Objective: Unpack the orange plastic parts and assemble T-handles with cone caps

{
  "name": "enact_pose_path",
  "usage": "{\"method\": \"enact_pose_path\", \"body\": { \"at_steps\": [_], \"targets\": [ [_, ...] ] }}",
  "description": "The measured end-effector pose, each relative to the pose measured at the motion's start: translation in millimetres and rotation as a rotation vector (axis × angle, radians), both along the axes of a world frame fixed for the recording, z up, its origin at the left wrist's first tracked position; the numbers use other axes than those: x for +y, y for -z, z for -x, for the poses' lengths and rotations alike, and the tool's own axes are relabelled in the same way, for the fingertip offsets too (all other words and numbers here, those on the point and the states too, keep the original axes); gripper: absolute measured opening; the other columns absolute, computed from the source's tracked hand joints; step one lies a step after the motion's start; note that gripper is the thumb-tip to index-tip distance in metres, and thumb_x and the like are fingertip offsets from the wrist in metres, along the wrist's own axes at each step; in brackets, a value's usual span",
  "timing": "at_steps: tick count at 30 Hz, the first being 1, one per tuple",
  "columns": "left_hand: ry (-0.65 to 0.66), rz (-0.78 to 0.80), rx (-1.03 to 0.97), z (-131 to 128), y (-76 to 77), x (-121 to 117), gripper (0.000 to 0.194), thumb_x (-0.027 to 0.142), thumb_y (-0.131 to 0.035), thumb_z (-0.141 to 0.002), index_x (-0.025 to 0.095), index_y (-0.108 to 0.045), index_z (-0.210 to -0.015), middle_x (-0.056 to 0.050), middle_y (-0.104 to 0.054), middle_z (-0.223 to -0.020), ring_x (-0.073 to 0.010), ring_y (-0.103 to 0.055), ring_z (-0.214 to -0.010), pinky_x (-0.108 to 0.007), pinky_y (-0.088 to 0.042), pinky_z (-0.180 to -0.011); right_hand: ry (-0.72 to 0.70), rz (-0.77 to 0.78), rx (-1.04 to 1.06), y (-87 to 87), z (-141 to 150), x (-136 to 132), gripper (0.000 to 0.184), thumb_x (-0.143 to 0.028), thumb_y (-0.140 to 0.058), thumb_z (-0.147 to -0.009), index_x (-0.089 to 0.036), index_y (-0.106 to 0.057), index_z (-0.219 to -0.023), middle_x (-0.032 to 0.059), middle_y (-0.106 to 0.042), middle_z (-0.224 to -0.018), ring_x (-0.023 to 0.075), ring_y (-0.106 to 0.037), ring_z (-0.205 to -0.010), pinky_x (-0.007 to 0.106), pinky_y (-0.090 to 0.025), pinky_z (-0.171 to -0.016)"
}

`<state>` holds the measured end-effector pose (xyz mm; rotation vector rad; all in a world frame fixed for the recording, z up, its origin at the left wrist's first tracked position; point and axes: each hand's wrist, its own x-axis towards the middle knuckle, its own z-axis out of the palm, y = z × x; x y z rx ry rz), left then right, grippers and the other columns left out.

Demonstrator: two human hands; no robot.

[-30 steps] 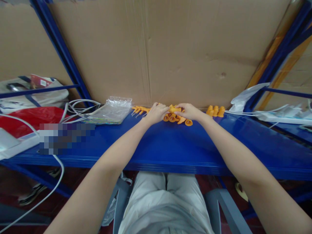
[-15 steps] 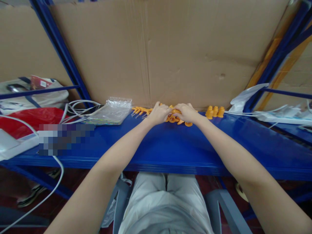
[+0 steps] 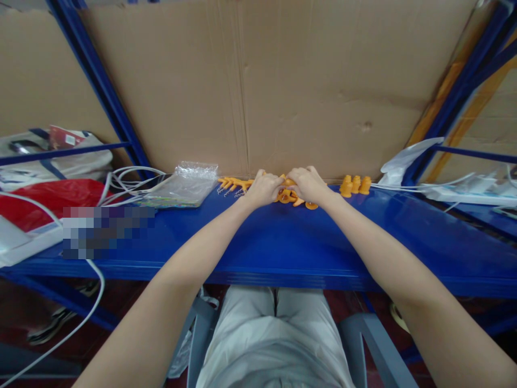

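Note:
Toward the back of the blue table, my left hand (image 3: 264, 189) and my right hand (image 3: 306, 184) are close together, fingers curled inward. Between them is an orange plastic part (image 3: 287, 182) that both hands grip; its full shape is hidden by the fingers. Directly below the hands lie several orange pieces with round ends (image 3: 287, 197), partly covered. Left of my left hand, a row of orange-handled corkscrews (image 3: 231, 184) lies with the metal spirals toward me. Several orange cup-shaped pieces (image 3: 355, 186) stand upright to the right of my right hand.
A cardboard panel (image 3: 307, 91) rises behind the blue table (image 3: 274, 242). A stack in clear plastic wrap (image 3: 181, 186) lies left, near white cables (image 3: 125, 178) and a red bag (image 3: 52, 199). On the right are white plastic (image 3: 404, 161) and a power strip (image 3: 468, 195).
My right hand's fingers have shifted slightly left and over the orange part, covering more of it. The left hand stays almost in place.

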<state>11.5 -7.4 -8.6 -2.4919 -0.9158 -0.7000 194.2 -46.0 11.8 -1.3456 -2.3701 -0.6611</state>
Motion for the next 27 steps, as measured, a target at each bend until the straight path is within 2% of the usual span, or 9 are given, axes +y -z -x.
{"method": "enact_pose_path", "body": {
  "at_steps": [8, 14, 17, 20, 24, 27],
  "targets": [
    [-0.016, 0.122, -0.064, -2.0, -5.0, -1.7, 0.026, 0.022, -0.045, -0.091, 0.015, -0.069, -0.086, -0.012, -0.076, -0.087, -0.0261, -0.068, -0.087, -0.037, -0.036, -0.081, -0.026, -0.079, -0.062, 2.4, -0.8, 4.4, 0.02, -0.021, -0.051, -0.097, -0.014, -0.068, -0.104, 0.0157, -0.071, -0.1, 0.0288, -0.06, -0.095, 0.037, -0.031, -0.082],
    [0.063, 0.239, -0.181, -1.1, -6.2, 3.7, 0.027, 0.027, -0.049, -0.092, 0.015, -0.071, -0.08, -0.004, -0.07, -0.072, -0.0172, -0.061, -0.068, -0.029, -0.036, -0.07, -0.045, -0.133, -0.126, 3.0, -1.2, 4.9, 0.022, -0.021, -0.048, -0.1, -0.013, -0.068, -0.106, 0.0157, -0.071, -0.099, 0.0286, -0.058, -0.097, 0.037, -0.03, -0.082],
    [0.115, 0.333, -0.285, -1.0, -6.4, 7.1, 0.024, 0.028, -0.055, -0.09, 0.014, -0.071, -0.079, 0.0, -0.065, -0.066, -0.0145, -0.056, -0.065, -0.026, -0.034, -0.065, -0.061, -0.168, -0.136, 4.9, -2.4, 7.8, 0.023, -0.021, -0.047, -0.101, -0.013, -0.067, -0.106, 0.015, -0.07, -0.099, 0.0281, -0.057, -0.096, 0.037, -0.029, -0.083],
    [0.18, 0.496, -0.37, -0.4, -8.4, 9.1, 0.024, 0.031, -0.06, -0.088, 0.014, -0.066, -0.072, 0.002, -0.057, -0.062, -0.0122, -0.05, -0.061, -0.024, -0.032, -0.06, -0.08, -0.187, -0.14, 6.5, -3.7, 10.5, 0.023, -0.021, -0.046, -0.102, -0.013, -0.067, -0.105, 0.0144, -0.07, -0.098, 0.0273, -0.057, -0.095, 0.037, -0.029, -0.083],
    [0.268, 0.798, -0.465, 3.3, -13.8, 8.2, 0.033, 0.039, -0.065, -0.086, 0.016, -0.058, -0.063, 0.006, -0.043, -0.054, -0.0084, -0.037, -0.052, -0.023, -0.029, -0.055, -0.134, -0.237, -0.143, 7.0, -4.8, 12.0, 0.025, -0.02, -0.042, -0.103, -0.015, -0.067, -0.105, 0.0123, -0.07, -0.097, 0.0261, -0.055, -0.094, 0.038, -0.03, -0.085],
    [0.317, 0.971, -0.536, 7.2, -17.3, 5.5, 0.039, 0.043, -0.07, -0.083, 0.016, -0.056, -0.06, 0.006, -0.038, -0.052, -0.0074, -0.032, -0.049, -0.023, -0.026, -0.053, -0.159, -0.292, -0.147, 6.3, -3.7, 11.1, 0.027, -0.018, -0.039, -0.103, -0.018, -0.066, -0.107, 0.0102, -0.07, -0.098, 0.025, -0.054, -0.095, 0.039, -0.029, -0.089]
  ]
}}
